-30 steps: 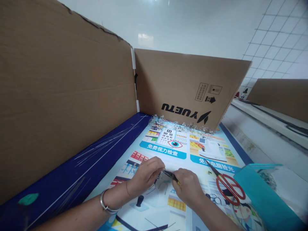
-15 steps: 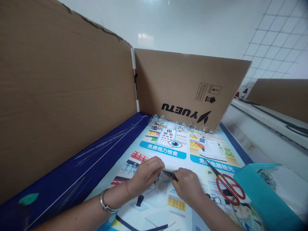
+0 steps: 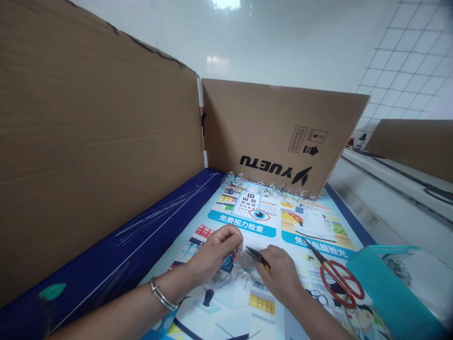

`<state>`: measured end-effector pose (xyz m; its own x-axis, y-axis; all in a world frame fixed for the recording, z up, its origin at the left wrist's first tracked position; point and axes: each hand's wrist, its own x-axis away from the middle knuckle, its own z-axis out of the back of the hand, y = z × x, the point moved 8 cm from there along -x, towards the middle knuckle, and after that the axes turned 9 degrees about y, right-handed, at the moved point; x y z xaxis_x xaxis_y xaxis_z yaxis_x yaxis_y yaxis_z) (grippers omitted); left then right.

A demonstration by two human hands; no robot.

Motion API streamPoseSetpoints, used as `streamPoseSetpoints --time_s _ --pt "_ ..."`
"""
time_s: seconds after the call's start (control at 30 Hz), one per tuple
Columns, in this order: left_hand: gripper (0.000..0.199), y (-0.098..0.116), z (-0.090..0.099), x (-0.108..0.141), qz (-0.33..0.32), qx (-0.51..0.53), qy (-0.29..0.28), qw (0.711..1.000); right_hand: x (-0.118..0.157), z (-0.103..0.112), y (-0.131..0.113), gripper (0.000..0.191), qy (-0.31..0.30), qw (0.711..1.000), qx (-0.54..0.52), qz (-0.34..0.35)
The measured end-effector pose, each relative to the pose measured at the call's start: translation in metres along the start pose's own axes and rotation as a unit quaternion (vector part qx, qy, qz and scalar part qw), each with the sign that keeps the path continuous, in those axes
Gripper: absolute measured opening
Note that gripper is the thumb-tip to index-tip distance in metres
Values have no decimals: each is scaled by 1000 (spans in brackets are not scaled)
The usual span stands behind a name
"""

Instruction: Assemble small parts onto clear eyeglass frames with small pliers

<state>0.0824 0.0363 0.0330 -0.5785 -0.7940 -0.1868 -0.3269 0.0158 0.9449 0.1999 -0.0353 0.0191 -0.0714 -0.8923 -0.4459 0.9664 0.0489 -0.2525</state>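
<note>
My left hand (image 3: 216,250) pinches a small piece of clear or silvery wirework (image 3: 244,274), which hangs below the fingertips over the printed sheet (image 3: 262,245). Its details are too small to make out. My right hand (image 3: 281,274) is wrapped round pliers (image 3: 259,259) with black and yellow handles. Their dark tips point left toward my left fingers, a short gap away from them. Red-handled scissors (image 3: 340,279) lie to the right of my right hand, blades pointing up and left.
Cardboard panels stand at the left (image 3: 99,141) and back (image 3: 283,123). Wirework pieces (image 3: 272,189) line the back panel's foot. Thin wires (image 3: 159,212) lie on the blue strip at left. A teal box (image 3: 392,288) is at right, near a white ledge (image 3: 399,174).
The plier tips have moved away from my left fingertips, leaving a gap. My left hand has turned and risen slightly, and more of the wirework shows below it. The view has shifted a little.
</note>
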Motion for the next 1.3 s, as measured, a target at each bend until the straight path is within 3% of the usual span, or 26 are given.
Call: streamPoseSetpoints --time_s 0.27,1.0,1.13,1.3 --pt "18 -2 -9 5 55 92 -50 993 2 -5 3 4 1 1000 7 8" --pt "18 -13 -13 6 68 155 -87 982 3 -4 1 5 -6 1000 18 13" --pt "19 -13 -5 3 65 98 -48 992 1 -1 5 7 -2 1000 -2 -11" --pt "17 -6 16 -6 10 -18 70 997 -2 5 9 15 0 999 -29 -42"
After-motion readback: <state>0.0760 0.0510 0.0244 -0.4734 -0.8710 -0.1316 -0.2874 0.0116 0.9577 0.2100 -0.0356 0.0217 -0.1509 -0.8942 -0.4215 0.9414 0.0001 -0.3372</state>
